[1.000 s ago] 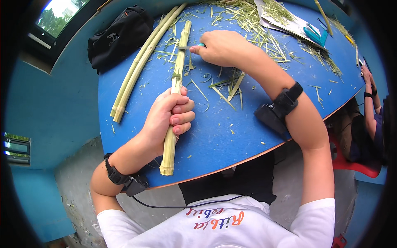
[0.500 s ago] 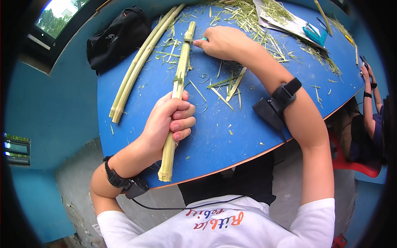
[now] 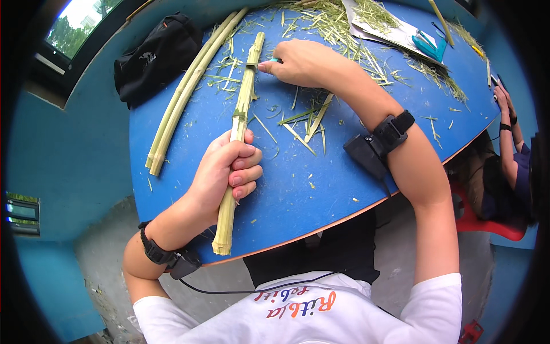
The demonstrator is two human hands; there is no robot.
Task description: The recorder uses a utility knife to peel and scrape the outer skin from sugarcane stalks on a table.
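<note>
A long jointed green stalk (image 3: 226, 226), partly stripped to pale flesh, slants up and away over the table's near edge. My left hand (image 3: 228, 169) is wrapped round its lower half, thumb and fingers closed. Near the stalk's far end, my right hand (image 3: 301, 64) is closed round a small teal-handled peeler (image 3: 276, 60). Most of that handle is hidden in the fist. A narrow dark band, apparently the peeler's blade, crosses the stalk beside my right thumb. Green shavings (image 3: 309, 129) lie just right of the stalk.
Two long stalks (image 3: 192, 86) lie to the left on the blue table (image 3: 321, 183), near a black bag (image 3: 157, 60). Shavings cover the far side. Papers (image 3: 395, 35) and a teal tool (image 3: 428, 46) are at the far right. Another person's hands (image 3: 503, 100) show at the right edge.
My right hand has come slightly toward me along the stalk, with the dark band lower on it. My left hand keeps its hold. The whole view has shifted a little.
</note>
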